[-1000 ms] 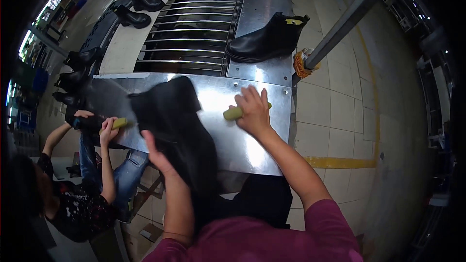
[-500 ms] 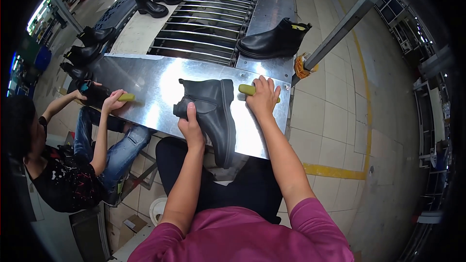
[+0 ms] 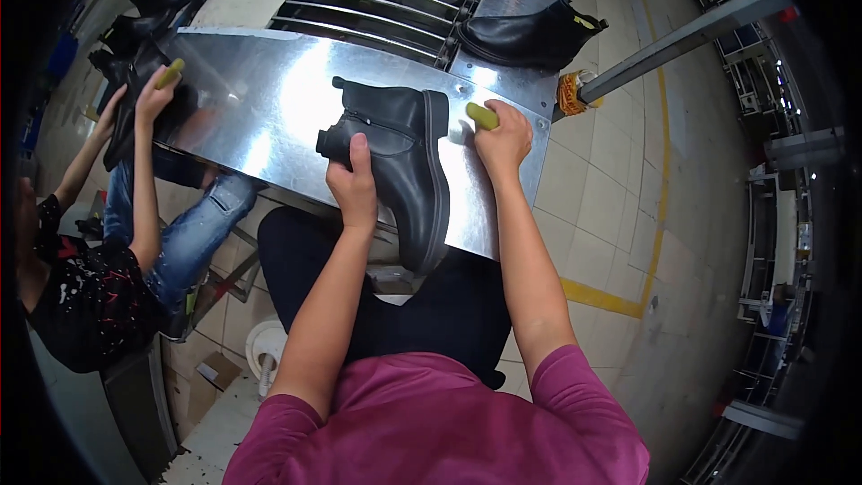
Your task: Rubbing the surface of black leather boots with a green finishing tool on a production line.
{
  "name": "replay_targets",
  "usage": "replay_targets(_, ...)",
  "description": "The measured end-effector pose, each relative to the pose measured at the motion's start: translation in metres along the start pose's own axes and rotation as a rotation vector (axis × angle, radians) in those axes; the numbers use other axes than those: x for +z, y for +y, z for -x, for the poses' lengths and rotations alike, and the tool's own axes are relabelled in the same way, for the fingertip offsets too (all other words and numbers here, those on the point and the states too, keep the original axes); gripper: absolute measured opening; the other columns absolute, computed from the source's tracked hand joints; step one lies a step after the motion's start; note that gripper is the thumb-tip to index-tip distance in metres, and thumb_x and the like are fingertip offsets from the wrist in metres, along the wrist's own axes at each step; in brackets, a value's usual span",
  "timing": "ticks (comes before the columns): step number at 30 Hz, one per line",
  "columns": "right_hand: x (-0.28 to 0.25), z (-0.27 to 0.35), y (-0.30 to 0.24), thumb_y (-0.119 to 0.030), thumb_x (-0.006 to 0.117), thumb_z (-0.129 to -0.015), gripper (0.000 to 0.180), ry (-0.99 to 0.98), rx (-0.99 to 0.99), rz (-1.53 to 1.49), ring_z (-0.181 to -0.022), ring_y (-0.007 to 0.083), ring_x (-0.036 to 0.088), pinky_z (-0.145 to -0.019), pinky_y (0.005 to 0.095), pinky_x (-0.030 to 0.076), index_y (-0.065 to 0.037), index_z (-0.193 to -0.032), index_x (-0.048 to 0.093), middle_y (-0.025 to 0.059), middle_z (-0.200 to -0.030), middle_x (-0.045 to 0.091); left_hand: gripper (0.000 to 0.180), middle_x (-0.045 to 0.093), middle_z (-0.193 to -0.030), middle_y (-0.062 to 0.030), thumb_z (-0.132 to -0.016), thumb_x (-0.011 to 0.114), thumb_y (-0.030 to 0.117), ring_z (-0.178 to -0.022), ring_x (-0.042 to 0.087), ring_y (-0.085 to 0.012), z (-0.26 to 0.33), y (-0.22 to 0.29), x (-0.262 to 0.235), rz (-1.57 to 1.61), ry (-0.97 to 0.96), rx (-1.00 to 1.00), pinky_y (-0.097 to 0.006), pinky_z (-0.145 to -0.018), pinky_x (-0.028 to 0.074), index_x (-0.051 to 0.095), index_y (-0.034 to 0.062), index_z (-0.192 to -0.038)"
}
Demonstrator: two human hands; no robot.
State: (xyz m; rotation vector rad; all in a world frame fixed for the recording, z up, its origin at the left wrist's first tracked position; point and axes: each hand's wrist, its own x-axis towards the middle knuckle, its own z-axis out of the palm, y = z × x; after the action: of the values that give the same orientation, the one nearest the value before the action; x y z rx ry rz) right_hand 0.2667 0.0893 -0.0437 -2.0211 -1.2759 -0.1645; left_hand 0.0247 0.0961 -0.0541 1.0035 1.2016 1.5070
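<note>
A black leather ankle boot (image 3: pixel 406 157) with a side zip lies tilted over the near edge of the metal table, toe toward me and sole to the right. My left hand (image 3: pixel 356 189) grips it at the heel side, thumb on top; the other fingers are hidden beneath. Just right of the sole, my right hand (image 3: pixel 507 136) is closed round a yellow-green rounded bar (image 3: pixel 480 115), whose blunt end sticks out to the left. The bar is apart from the boot. Another black ankle boot (image 3: pixel 525 36) rests beyond my right hand.
The metal table (image 3: pixel 242 99) meets a roller conveyor (image 3: pixel 359 4) at the back. On the left, a seated co-worker (image 3: pixel 99 278) handles a dark boot and a similar yellow-green bar (image 3: pixel 169 74). A grey post (image 3: pixel 673 45) stands at the right corner.
My right hand has gone from spread over the bar on the table to wrapped round it. My left hand still grips the boot. The co-worker's hands and bar have shifted; the view has tilted.
</note>
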Motion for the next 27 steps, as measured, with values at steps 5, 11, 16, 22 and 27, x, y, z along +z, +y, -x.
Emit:
replay_targets(5, -0.035, -0.036, -0.049, -0.035, 0.066, -0.102, 0.031, -0.035, 0.499, -1.373, -0.065, 0.0209, 0.064, -0.066, 0.0399, 0.056, -0.004, -0.107, 0.064, 0.0064, -0.071, 0.061, 0.047, 0.072, -0.089, -0.0138, -0.100, 0.065, 0.040, -0.084, 0.066, -0.0220, 0.003, 0.001, -0.002, -0.062, 0.028, 0.042, -0.036, -0.080, 0.050, 0.070, -0.0067, -0.101)
replay_targets(11, -0.019, -0.057, -0.115, -0.037, 0.062, -0.104, 0.034, -0.053, 0.304, -1.589, -0.055, 0.0144, 0.052, -0.059, 0.0358, 0.052, -0.003, -0.099, 0.057, 0.0010, -0.063, 0.047, 0.045, 0.070, -0.089, -0.0125, -0.101, 0.063, 0.038, -0.084, 0.063, -0.0206, 0.009, 0.010, 0.002, -0.117, 0.042, 0.060, -0.036, -0.079, 0.049, 0.069, -0.0065, -0.101)
replay_targets(16, 0.014, -0.054, -0.120, -0.033, 0.065, -0.104, 0.031, -0.121, 0.312, -1.572, -0.053, 0.0126, 0.048, -0.054, 0.0310, 0.047, -0.005, -0.094, 0.056, 0.0008, -0.063, 0.046, 0.041, 0.067, -0.089, -0.0087, -0.103, 0.059, 0.035, -0.084, 0.058, -0.0170, 0.013, 0.015, 0.005, -0.127, 0.046, 0.063, -0.033, -0.080, 0.046, 0.067, -0.0057, -0.100)
replay_targets(22, 0.021, -0.052, -0.125, -0.031, 0.065, -0.103, 0.031, -0.076, 0.192, -1.408, -0.055, 0.0137, 0.045, -0.056, 0.0333, 0.045, -0.006, -0.089, 0.055, 0.0008, -0.063, 0.042, 0.040, 0.067, -0.087, -0.0076, -0.102, 0.059, 0.034, -0.082, 0.058, -0.0163, 0.011, 0.015, 0.006, -0.100, 0.030, 0.037, -0.033, -0.077, 0.046, 0.067, -0.0049, -0.097)
replay_targets(27, 0.016, -0.043, -0.118, -0.027, 0.061, -0.104, 0.030, -0.155, 0.143, -1.511, -0.056, 0.0152, 0.043, -0.059, 0.0342, 0.044, -0.005, -0.086, 0.052, 0.0021, -0.062, 0.041, 0.037, 0.067, -0.092, -0.0074, -0.103, 0.058, 0.032, -0.085, 0.059, -0.0161, 0.012, 0.015, 0.005, -0.059, 0.036, 0.033, -0.032, -0.080, 0.046, 0.067, -0.0037, -0.101)
